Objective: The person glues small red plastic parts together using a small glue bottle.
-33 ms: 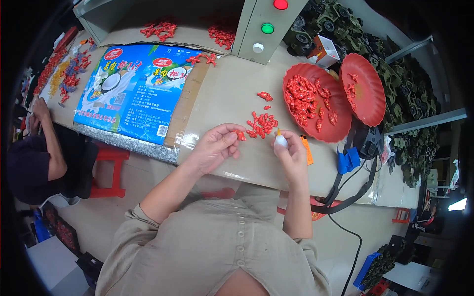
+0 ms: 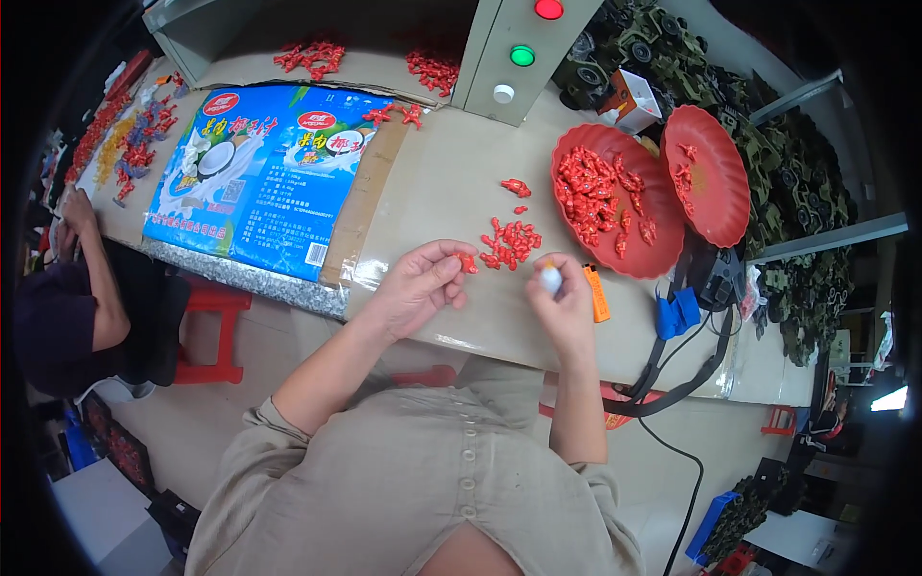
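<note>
My left hand [image 2: 421,288] pinches a small red plastic piece [image 2: 468,262] between thumb and fingertips above the table's near edge. My right hand [image 2: 564,305], closed, holds a small white glue bottle [image 2: 550,278] with a yellowish tip, which points away from me. Just beyond and between the hands lies a loose pile of small red plastic parts [image 2: 511,242]. Two more red pieces [image 2: 515,187] lie a little farther off. An orange, box-shaped object [image 2: 596,294] rests right beside my right hand.
Two red scalloped bowls [image 2: 663,259] at the right hold red parts. Flat blue printed cardboard [image 2: 254,182] covers the table's left. A grey post [image 2: 509,96] with coloured buttons stands behind. Black straps and cable [image 2: 715,360] hang at the right edge. Another person [image 2: 72,317] sits at far left.
My right hand has tipped the glue bottle slightly, so its tip shows shorter and lower. The left hand stays where it was.
</note>
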The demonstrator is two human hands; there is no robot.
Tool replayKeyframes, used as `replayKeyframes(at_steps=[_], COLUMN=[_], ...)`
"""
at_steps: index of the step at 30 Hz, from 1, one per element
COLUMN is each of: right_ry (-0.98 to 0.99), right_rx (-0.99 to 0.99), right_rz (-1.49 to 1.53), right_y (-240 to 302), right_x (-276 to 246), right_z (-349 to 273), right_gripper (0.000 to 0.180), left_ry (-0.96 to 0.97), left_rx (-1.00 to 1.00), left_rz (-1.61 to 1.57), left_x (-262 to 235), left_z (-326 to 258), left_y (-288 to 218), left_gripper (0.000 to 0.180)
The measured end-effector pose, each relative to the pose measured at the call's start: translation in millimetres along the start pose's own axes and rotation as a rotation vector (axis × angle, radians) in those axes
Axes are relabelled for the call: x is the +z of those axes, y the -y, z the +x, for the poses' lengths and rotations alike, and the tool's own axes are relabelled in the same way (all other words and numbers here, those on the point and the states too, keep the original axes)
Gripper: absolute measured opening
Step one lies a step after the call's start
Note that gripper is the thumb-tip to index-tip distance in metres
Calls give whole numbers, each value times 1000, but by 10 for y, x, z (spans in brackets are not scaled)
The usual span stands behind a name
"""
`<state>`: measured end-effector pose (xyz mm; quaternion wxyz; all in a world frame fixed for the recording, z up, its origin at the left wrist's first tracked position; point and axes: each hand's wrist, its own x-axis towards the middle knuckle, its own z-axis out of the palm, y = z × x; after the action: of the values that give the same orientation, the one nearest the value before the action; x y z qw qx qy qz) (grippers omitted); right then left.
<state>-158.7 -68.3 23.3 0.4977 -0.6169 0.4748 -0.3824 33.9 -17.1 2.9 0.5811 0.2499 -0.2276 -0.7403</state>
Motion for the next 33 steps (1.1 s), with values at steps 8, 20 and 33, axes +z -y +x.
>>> replayKeyframes(at_steps=[8,20,33], right_ry=[22,-18,8], right_rx=[-269,-166,89], right_rz=[-484,-794,-91], right_y=[91,185,148], right_x=[285,327,161], right_z=[123,153,194], right_gripper=[21,18,14], left_ry=[27,45,50], left_rx=[28,32,37], left_rz=[-75,-80,-57], left_x=[-29,-44,-51], left_z=[5,9,14], left_y=[9,18,21], left_gripper=[23,23,23])
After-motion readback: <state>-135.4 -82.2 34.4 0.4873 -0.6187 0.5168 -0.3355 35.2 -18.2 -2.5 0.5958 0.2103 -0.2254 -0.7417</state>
